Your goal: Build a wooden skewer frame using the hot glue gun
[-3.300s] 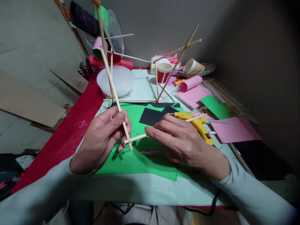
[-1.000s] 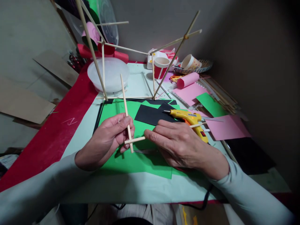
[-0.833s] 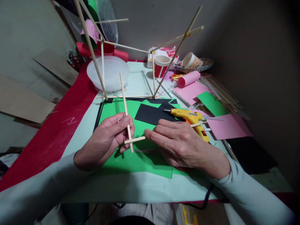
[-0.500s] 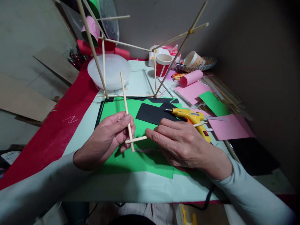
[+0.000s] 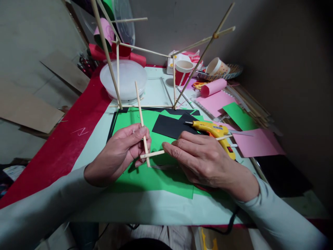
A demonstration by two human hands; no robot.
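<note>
While the left hand pinches a thin upright wooden stick, the right hand pinches a crossing round wooden stick over smooth green paper.

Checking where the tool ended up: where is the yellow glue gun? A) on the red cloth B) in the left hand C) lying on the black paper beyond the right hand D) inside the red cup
C: the yellow glue gun lies on the black paper, beyond the right hand.

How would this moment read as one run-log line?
left hand: holds upright stick | right hand: presses cross stick to it | glue gun: behind
</note>
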